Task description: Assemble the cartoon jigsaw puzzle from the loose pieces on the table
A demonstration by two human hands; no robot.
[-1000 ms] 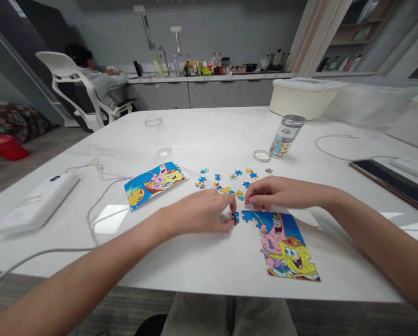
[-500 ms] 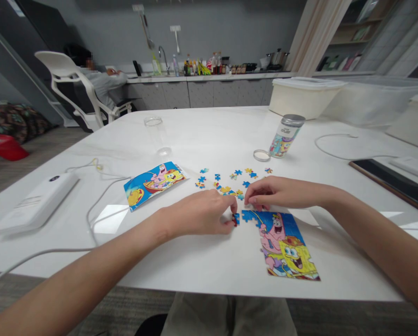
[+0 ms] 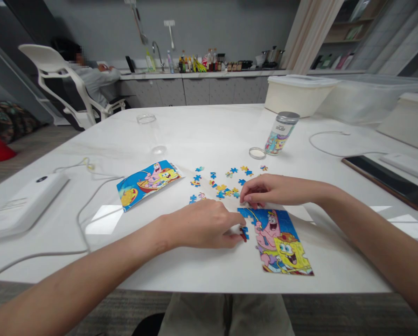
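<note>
A partly assembled cartoon jigsaw puzzle lies on the white table in front of me. My left hand is closed in a pinch on a small blue and red puzzle piece at the puzzle's left edge. My right hand rests curled at the puzzle's top edge, fingertips pressed to the table; what they hold is hidden. Several loose puzzle pieces are scattered just behind both hands.
A printed reference picture lies to the left. A puzzle tin with its lid and a clear jar stand farther back. A white device with cable, a dark tablet and plastic bins ring the table. A person sits far left.
My left hand has moved the pinched piece down along the puzzle's left edge. The view has shifted slightly. My right hand has stayed at the top edge.
</note>
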